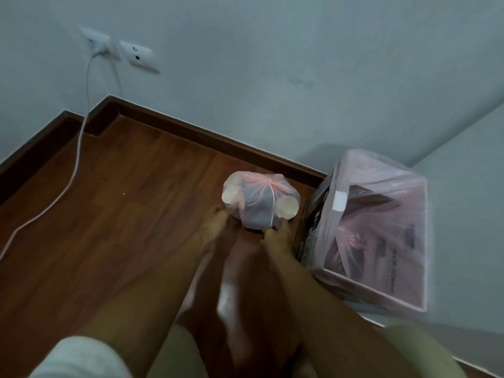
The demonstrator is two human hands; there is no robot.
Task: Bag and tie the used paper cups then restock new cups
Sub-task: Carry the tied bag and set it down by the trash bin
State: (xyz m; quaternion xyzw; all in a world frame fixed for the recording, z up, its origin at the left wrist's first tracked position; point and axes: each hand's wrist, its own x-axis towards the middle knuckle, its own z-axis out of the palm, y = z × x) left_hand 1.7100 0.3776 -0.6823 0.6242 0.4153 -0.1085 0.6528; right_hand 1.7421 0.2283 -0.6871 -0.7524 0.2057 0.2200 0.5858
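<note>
Pale blue-grey walls (272, 64) fill the upper half of the frame, and below them the dark brown wooden floor (122, 214) runs to a corner, so I work low, near the ground. At the right edge stands the square waste bin lined with a thin pink plastic bag (381, 230); a fresh liner is already stretched over its rim, and I judge this is why the full bag now sits outside it.

In the centre of the frame, on the floor just beside the bin, is the small translucent pink plastic bag of used white paper cups (260, 203). Its neck is gathered and knotted on top, so the cups cannot fall out, and two round cup shapes press against the film at the left and the right.

My left hand (215, 227) touches the bag low on its left side and my right hand (278, 236) low on its right, one on each side to keep it steady. Blur hides the fingers, so I cannot tell if they curl on the plastic or only rest against it.

At the upper left, a white cable (79, 148) hangs from a white wall socket (99, 45), well apart from my work.

New cups are not in view; restocking is not yet done.
</note>
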